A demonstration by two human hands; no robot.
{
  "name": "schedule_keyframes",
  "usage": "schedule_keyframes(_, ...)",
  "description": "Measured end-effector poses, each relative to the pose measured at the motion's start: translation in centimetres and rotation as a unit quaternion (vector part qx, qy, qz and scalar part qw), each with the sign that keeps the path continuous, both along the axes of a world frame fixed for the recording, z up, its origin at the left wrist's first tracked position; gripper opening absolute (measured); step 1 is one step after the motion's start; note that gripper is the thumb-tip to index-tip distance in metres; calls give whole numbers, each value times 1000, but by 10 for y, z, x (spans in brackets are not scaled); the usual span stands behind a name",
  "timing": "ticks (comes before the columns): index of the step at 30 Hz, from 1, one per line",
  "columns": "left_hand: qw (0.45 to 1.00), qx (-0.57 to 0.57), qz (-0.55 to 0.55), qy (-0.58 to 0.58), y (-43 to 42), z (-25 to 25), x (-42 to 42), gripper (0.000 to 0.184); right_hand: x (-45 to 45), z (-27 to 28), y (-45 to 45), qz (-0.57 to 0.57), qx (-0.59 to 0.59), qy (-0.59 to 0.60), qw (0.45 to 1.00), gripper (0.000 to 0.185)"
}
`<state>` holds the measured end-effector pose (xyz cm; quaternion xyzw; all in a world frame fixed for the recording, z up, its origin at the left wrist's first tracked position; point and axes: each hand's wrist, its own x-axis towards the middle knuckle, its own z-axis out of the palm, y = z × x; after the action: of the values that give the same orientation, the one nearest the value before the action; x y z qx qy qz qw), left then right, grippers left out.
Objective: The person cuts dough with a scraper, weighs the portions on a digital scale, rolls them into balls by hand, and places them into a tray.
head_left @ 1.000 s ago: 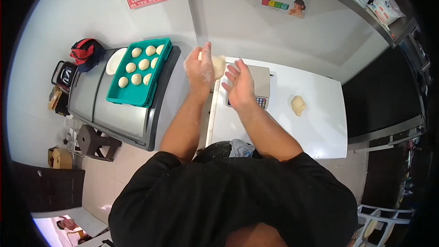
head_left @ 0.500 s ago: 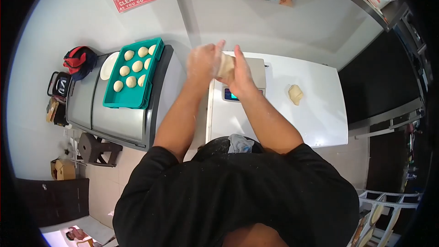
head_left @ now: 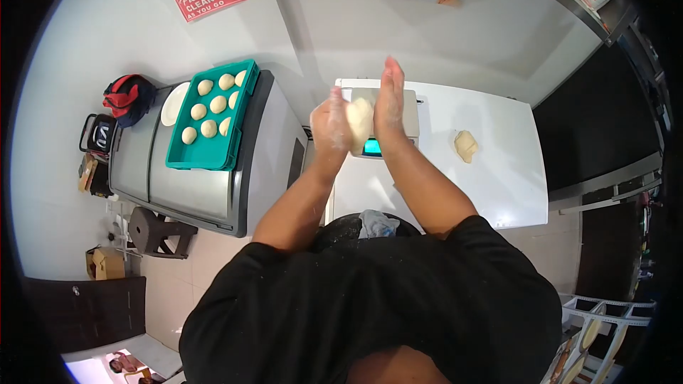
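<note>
A pale lump of dough [head_left: 359,124] is up between my two hands, over a digital scale [head_left: 410,110] with a lit display. My left hand [head_left: 330,128], floury, is closed round the dough's left side; some of its fingers are hidden. On the dough's right, my right hand [head_left: 389,103] stands flat and upright, fingers stretched out, its palm turned to the dough. Whether that palm touches it I cannot tell. Another dough piece [head_left: 466,146] lies on the white table [head_left: 498,188], right of the scale.
To the left, a teal tray [head_left: 203,160] of several round dough balls rests on a chest freezer [head_left: 192,199], beside a white plate [head_left: 173,104]. A grey cloth [head_left: 378,224] hangs at the table's near edge. A brown stool [head_left: 160,230] stands on the floor.
My hands have moved slightly right and apart. The left hand, blurred before, is now steadier, and more of the dough shows between them. The whole view has shifted a little.
</note>
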<state>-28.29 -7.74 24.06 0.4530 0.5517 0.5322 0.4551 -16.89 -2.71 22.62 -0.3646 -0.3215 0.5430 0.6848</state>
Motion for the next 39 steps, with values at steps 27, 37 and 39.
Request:
schedule_keyframes(27,984,77,-107,-118,22,37,11,62,23,59,-42,211,67,202,954,71)
schedule_keyframes(37,986,105,111,-68,1,24,9,46,1,4,-22,62,-10,59,996,63)
schedule_keyframes(39,950,259,75,158,12,20,6,44,-8,14,-57,102,45,138,984,57)
